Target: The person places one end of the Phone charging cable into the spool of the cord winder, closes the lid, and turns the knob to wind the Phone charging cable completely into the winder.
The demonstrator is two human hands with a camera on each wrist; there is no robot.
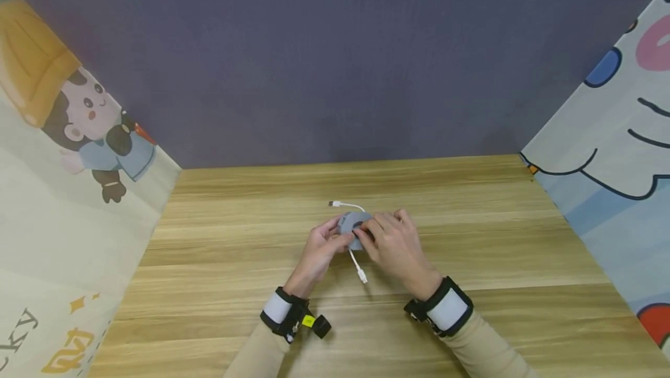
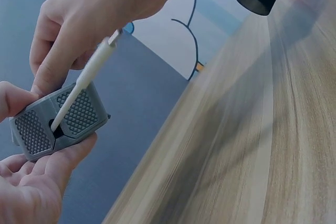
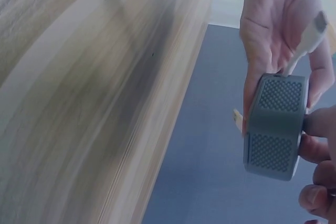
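A round grey cable winder (image 1: 346, 222) with knobbly textured sides is held up in front of me, over the table. My left hand (image 1: 318, 251) grips its left side, thumb on the near face and fingers behind. The fingertips of my right hand (image 1: 394, 245) pinch at the dark centre of the same face. A white cable (image 2: 94, 66) comes out through a slot in the rim. One end, a USB plug (image 1: 335, 204), sticks out on the far side; the other connector (image 1: 362, 275) hangs toward me. In the right wrist view the winder (image 3: 275, 124) appears edge-on between both hands.
The wood-grain table (image 1: 235, 273) spreads beneath both hands. Behind it stands a dark grey-blue wall panel (image 1: 335, 64). Cartoon-printed panels flank it on the left (image 1: 52, 221) and right (image 1: 617, 151). Both wrists wear black straps with small cameras.
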